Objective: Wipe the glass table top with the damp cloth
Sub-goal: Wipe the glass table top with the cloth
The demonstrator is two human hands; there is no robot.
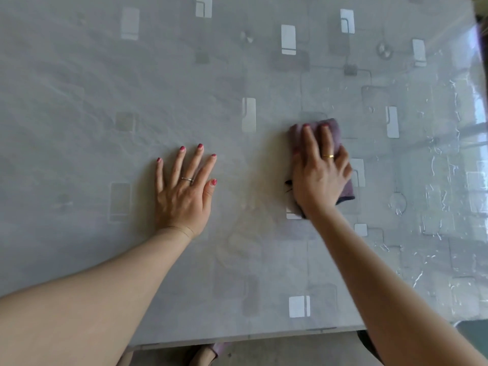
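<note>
The glass table top (111, 83) fills the view, with a grey patterned cover of pale rectangles under it. A folded mauve cloth (334, 130) lies flat on the glass right of centre. My right hand (319, 173) presses down on the cloth with straight fingers, covering most of it; only its far end and right edge show. My left hand (184, 191) rests flat on the bare glass to the left, fingers spread, about a hand's width from the cloth.
Streaks and beads of water (433, 165) glisten on the right part of the glass. The table's near edge (237, 338) runs along the bottom, with floor and a foot below it. The right edge (479, 35) is at the far right.
</note>
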